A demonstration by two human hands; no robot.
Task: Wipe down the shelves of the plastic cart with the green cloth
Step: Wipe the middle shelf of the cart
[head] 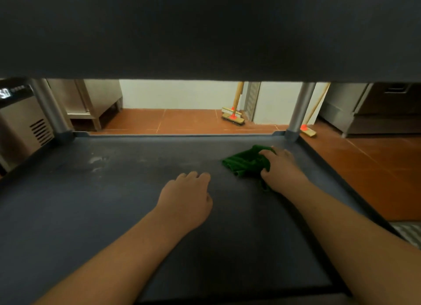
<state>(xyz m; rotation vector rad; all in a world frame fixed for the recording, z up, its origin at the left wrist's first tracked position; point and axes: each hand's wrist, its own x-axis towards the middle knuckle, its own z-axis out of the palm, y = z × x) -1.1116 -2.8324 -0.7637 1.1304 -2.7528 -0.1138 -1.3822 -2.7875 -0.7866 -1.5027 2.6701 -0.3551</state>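
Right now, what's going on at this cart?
A person is reaching into a lower shelf of the dark plastic cart. The right hand grips a bunched green cloth against the shelf near its far right corner. The left hand rests on the shelf beside it, holding nothing. A pale smudge shows at the far left. Brooms lean on the wall beyond.

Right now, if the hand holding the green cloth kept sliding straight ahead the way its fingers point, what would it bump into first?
Probably the raised back lip of the shelf. The right hand pushes the green cloth toward it, left of the metal post; nothing else shows between. Depth is hard to judge.
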